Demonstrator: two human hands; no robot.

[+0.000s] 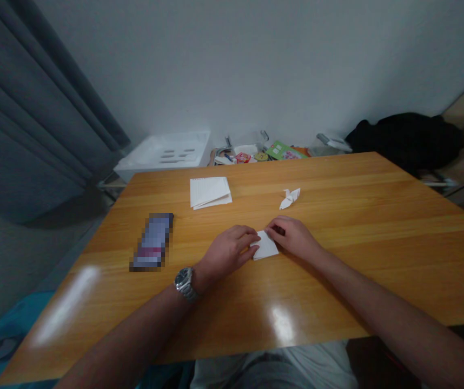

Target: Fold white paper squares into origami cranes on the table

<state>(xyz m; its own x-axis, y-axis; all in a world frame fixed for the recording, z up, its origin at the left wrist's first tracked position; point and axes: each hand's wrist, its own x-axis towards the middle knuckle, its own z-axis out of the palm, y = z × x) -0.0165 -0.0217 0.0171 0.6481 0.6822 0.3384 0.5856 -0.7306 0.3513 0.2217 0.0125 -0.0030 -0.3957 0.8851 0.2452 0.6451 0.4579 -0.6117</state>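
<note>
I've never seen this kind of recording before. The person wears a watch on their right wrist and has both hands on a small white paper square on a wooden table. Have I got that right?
Not quite: the metal wristwatch is on the left wrist, not the right, as the head view shows. The rest stands: the left hand and right hand are on the white paper square, on the wooden table.
</note>
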